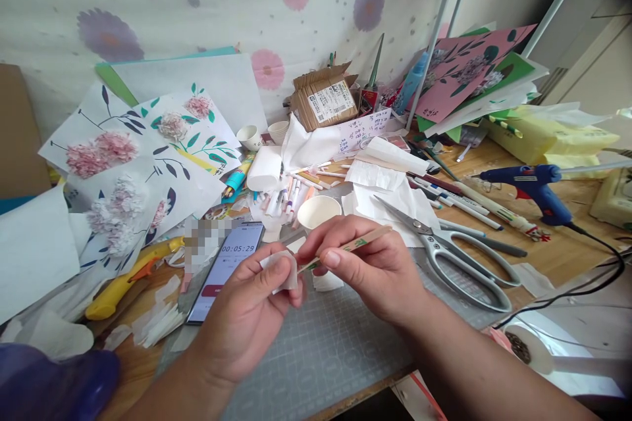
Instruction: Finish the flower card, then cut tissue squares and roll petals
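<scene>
My left hand [261, 296] is closed, pinching a small piece of white paper [282, 271] under the thumb. In my right hand [365, 270] is a thin wooden stick [368, 238] with green print, held between thumb and fingers. The stick's lower end points at the paper and meets or nearly meets its edge; which of the two I cannot tell. Both hands are raised over a grey cutting mat [316, 355]. Just behind them stands a white paper cup [318, 210], partly hidden by my right fingers.
Large scissors [459, 256] lie at the right, near a blue glue gun [538, 187] with its cord. Left of my hands are a phone [227, 270] reading 00:05:29 and a yellow glue gun [128, 283]. Flower pictures [143, 151], pens [291, 197] and a cardboard box [323, 95] sit behind.
</scene>
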Demonstrator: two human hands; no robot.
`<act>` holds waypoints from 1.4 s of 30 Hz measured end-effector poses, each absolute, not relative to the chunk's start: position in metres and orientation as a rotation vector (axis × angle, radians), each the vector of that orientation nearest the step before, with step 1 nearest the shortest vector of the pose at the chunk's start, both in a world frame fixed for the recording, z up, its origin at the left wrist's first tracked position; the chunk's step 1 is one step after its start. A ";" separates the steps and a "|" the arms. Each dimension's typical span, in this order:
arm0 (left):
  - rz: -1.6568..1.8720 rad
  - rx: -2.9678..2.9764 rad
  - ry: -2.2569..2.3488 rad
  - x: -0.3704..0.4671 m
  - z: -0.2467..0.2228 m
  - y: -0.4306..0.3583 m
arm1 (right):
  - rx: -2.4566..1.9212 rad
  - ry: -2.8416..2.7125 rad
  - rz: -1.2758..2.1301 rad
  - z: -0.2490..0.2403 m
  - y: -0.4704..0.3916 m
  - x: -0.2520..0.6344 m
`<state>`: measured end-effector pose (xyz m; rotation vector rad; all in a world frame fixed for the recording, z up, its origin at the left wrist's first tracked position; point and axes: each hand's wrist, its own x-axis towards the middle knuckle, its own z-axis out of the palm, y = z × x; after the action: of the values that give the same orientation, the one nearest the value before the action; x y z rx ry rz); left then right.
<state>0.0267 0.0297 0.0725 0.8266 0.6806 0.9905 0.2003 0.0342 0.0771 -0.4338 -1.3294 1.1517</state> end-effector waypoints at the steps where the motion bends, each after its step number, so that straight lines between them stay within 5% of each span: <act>1: 0.990 0.827 0.680 0.027 0.072 0.030 | -0.439 -1.329 1.155 0.077 0.034 0.200; 42: 0.992 0.908 0.712 0.029 0.073 0.030 | -0.487 -1.391 1.063 0.078 0.031 0.200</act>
<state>0.0287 0.0299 0.0732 0.9077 0.7124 0.9922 0.1995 0.0314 0.0779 -0.4867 -1.3911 1.0630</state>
